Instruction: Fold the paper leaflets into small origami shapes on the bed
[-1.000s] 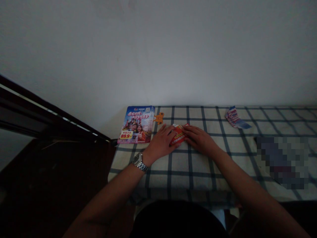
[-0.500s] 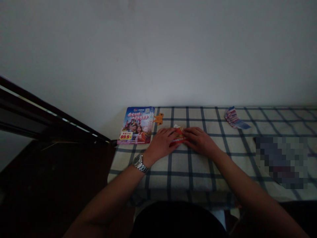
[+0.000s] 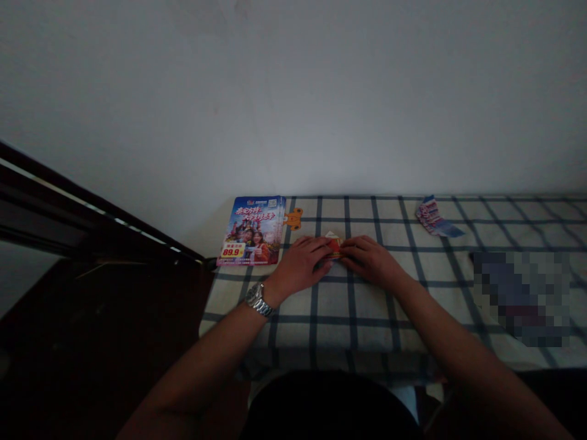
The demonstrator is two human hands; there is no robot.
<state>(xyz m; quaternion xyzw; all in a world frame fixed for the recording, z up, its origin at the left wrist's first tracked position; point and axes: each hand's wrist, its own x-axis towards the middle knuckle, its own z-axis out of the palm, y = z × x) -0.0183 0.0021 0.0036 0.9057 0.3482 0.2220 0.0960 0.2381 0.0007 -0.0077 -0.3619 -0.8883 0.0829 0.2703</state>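
Note:
A small folded sheet of printed paper (image 3: 335,244), red with a white pointed tip, lies on the checked cloth between my hands. My left hand (image 3: 301,263), below a metal wristwatch (image 3: 259,299), presses its fingers onto the paper's left side, with the thumb along the near edge. On the opposite side, my right hand (image 3: 370,261) pinches the right edge, fingers bunched together. Both hands cover much of the paper, so its full shape is hidden.
Left of my hands sits a stack of printed flyers (image 3: 249,229), beside an orange bear-shaped piece (image 3: 294,218). A folded paper piece (image 3: 431,215) lies toward the wall at right. Nearer on the right is a pixelated object (image 3: 516,299). The checked tablecloth (image 3: 298,330) drops over the front edge.
The red face of the paper now shows smaller, its lower part folded up. My left thumb has shifted to the near edge; both hands otherwise stay in place.

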